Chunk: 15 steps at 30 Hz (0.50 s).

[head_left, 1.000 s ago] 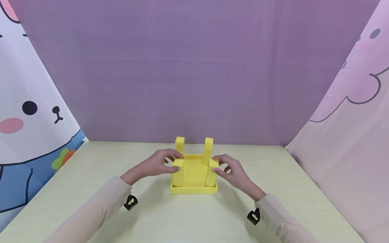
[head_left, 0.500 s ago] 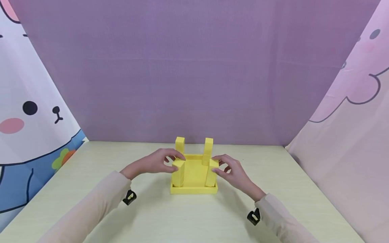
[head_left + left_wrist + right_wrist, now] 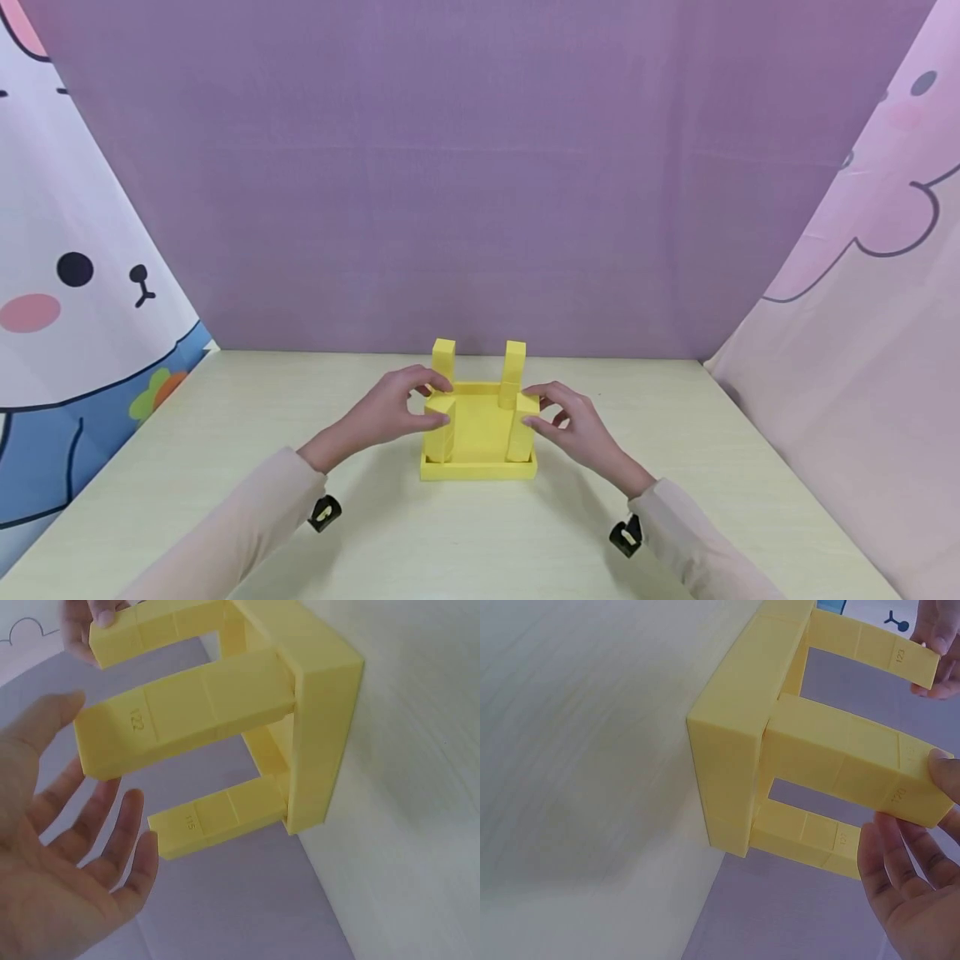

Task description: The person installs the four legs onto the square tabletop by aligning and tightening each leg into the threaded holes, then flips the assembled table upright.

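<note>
A shallow yellow tray [image 3: 478,472] sits on the table, with a tall yellow post of stacked blocks upright at each corner. My left hand [image 3: 384,410] holds the top of the near left post [image 3: 187,709], thumb on the near side and fingers beyond. This post is marked 122 and stands slightly turned. On the other side, my right hand [image 3: 581,429] pinches the top of the near right post [image 3: 855,761], marked 120, between thumb and fingers. The far left post [image 3: 443,358] and far right post [image 3: 513,367] stand untouched behind.
The pale wooden table [image 3: 480,542] runs back to a purple backdrop [image 3: 480,183]. Printed cartoon curtains hang at the left [image 3: 90,208] and right [image 3: 885,333]. A black wrist mount [image 3: 325,513] hangs under my left sleeve, and another [image 3: 626,536] under the right.
The near left post has turned a little, its right side now showing. My left hand has shifted slightly on its top. The right hand and the tray have stayed in place.
</note>
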Each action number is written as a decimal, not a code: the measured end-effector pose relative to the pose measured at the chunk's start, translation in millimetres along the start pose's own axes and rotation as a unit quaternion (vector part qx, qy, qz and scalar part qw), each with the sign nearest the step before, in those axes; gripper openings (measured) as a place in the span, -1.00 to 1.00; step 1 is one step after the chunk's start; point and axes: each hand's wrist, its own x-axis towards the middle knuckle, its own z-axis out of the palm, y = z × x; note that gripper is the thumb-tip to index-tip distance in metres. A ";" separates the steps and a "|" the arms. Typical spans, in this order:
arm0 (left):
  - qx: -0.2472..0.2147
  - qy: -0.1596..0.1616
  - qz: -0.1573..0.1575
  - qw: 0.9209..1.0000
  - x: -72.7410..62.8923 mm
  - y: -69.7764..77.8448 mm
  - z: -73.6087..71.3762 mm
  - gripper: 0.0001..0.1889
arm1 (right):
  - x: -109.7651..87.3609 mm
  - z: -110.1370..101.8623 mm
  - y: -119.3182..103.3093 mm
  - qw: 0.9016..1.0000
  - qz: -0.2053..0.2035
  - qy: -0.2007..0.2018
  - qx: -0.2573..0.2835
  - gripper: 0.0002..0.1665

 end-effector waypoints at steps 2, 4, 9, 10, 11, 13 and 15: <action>0.008 0.009 0.002 1.000 -0.9 0.7 1.2 -0.65 | 0.0 0.1 0.1 1.000 0.000 0.000 0.001 -0.60; 0.012 0.015 0.004 1.000 -1.5 1.0 1.9 -0.67 | -0.1 0.2 0.3 1.000 0.001 0.000 0.002 -0.60; 0.014 0.010 0.004 1.000 -1.8 1.5 1.4 -0.69 | -0.1 0.2 0.2 1.000 0.002 0.001 0.002 -0.60; 0.013 0.004 0.001 1.000 -1.6 1.9 0.5 -0.69 | -0.1 0.1 0.1 1.000 0.002 0.000 0.002 -0.60; 0.013 -0.003 -0.002 1.000 -1.3 1.9 -0.4 -0.68 | -0.1 0.0 0.0 1.000 0.002 0.000 0.001 -0.60; 0.012 -0.025 -0.007 1.000 -0.2 1.7 -3.1 -0.68 | 0.0 -0.2 -0.3 1.000 0.001 0.000 0.000 -0.60; 0.010 -0.046 -0.005 0.999 1.6 0.8 -6.2 -0.67 | 0.1 -0.5 -0.6 1.000 0.002 0.000 0.000 -0.60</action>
